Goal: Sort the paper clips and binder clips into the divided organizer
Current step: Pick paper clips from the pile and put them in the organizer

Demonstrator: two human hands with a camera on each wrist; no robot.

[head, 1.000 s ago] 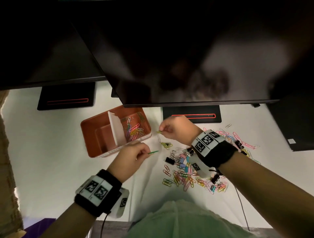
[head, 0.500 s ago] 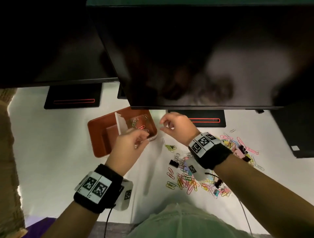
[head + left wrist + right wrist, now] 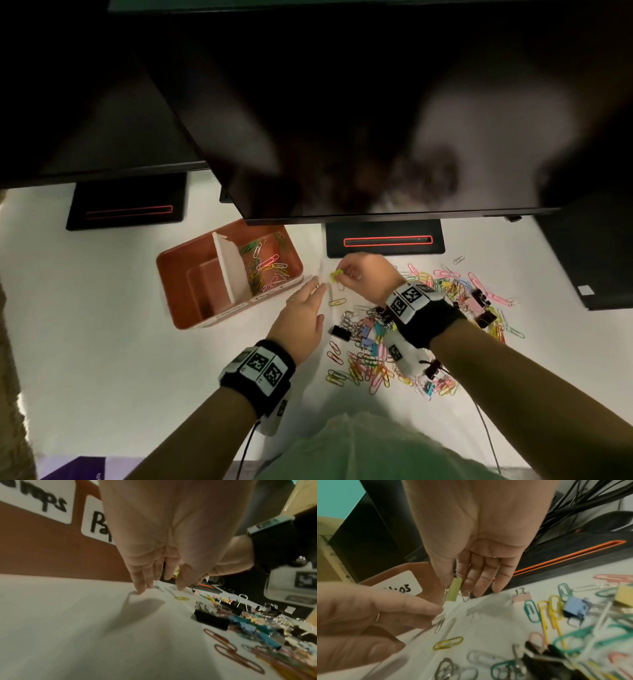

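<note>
The orange organizer point(image 3: 173, 294) point(image 3: 51, 547) point(image 3: 423, 572) stands left of both hands, split by a white divider point(image 3: 229, 270). Coloured paper clips point(image 3: 267, 263) lie in its right compartment. My right hand point(image 3: 337, 275) point(image 3: 455, 588) pinches a yellow binder clip point(image 3: 453, 591) point(image 3: 335, 273) just above the table, right of the box. My left hand point(image 3: 317, 286) point(image 3: 161, 588) reaches down beside it with straight fingers point(image 3: 140, 588) touching the table. A silver paper clip point(image 3: 159, 588) point(image 3: 439, 624) lies between those fingers and the thumb, not pinched.
A mixed heap of paper and binder clips point(image 3: 376, 342) spreads under and right of my right wrist. A black binder clip point(image 3: 340, 332) point(image 3: 212, 619) and a yellow paper clip point(image 3: 337, 302) point(image 3: 447, 643) lie nearest. Monitors overhang two black stands point(image 3: 385, 240).
My left hand, which held a green paper clip a second ago, went over the organizer and has come back down to the table holding nothing. The right hand stays by the box's right side.
</note>
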